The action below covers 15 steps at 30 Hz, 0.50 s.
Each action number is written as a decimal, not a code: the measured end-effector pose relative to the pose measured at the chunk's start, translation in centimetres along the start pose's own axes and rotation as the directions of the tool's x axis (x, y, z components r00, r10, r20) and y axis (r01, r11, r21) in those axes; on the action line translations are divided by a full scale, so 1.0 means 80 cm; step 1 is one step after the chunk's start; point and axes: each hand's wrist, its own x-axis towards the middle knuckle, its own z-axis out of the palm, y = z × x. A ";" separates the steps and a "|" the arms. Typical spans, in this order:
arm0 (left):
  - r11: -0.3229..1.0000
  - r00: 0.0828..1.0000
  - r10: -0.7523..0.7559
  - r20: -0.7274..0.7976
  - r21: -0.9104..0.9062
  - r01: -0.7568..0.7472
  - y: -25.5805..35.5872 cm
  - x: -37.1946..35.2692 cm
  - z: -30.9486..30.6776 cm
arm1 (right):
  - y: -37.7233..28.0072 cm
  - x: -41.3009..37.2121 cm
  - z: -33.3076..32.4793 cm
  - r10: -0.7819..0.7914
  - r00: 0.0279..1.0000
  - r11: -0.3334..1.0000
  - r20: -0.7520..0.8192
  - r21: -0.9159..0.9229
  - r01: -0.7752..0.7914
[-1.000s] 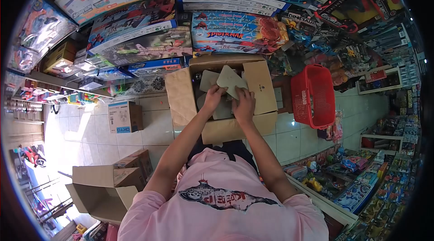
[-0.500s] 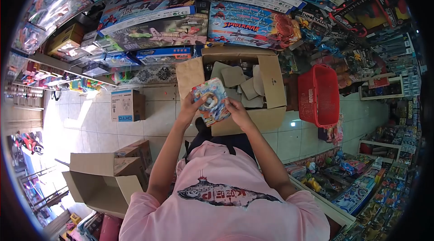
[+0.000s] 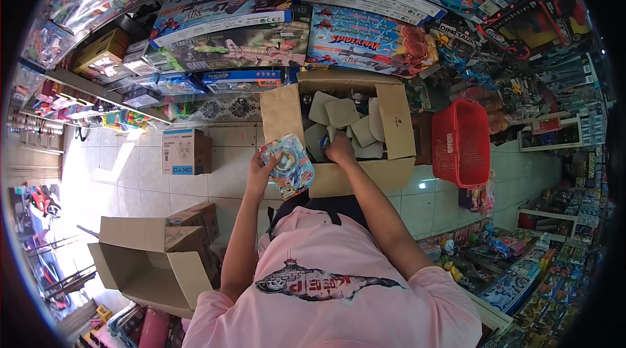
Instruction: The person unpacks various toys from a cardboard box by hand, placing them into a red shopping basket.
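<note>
Closest to the camera: a person's pink T-shirt (image 3: 326,263) fills the bottom of the view, with both bare arms reaching forward
At the left hand: the left hand (image 3: 259,170) holds a colourful toy pack (image 3: 290,165) in the air, fingers closed around its left edge, printed side facing up
Where the toy pack lies: just outside the near left corner of an open cardboard box (image 3: 352,181), overlapping that corner in the view; its long axis runs roughly away from the body, tipped a little to one side
At the right hand: the right hand (image 3: 340,150) reaches over the near wall into the cardboard box and rests among the packs there; its fingertips are hidden, so whether they grip anything cannot be told
Inside the box: grey-backed packs (image 3: 342,112) lie face down in a loose, overlapping jumble, mostly beyond the right hand toward the far wall
Nearer hand: the right hand is already among the grey-backed packs; the left hand is outside the box and full
On the tiled floor: a red basket (image 3: 460,142) stands right of the box; a small carton (image 3: 184,151) stands well to the left; an empty carton (image 3: 153,270) lies open beside the person
Farthest back: shelves (image 3: 365,38) stacked with boxed toys
</note>
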 end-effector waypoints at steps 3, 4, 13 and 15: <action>1.000 1.000 0.014 -0.010 -0.003 -0.014 -0.008 0.005 0.001 | 0.031 0.001 -0.022 -0.029 0.999 0.989 0.039 0.147 0.023; 1.000 1.000 0.002 0.007 0.004 -0.002 -0.004 0.002 0.006 | 0.042 -0.007 -0.040 -0.047 0.998 0.929 0.040 0.369 0.029; 0.991 0.982 -0.102 0.157 -0.071 0.114 -0.017 0.013 0.050 | 0.093 -0.144 -0.149 0.147 0.987 0.049 0.064 0.996 -0.072; 0.991 0.971 -0.126 0.202 -0.025 0.133 -0.018 0.016 0.063 | 0.112 -0.168 -0.142 0.161 0.986 0.050 0.041 0.998 -0.049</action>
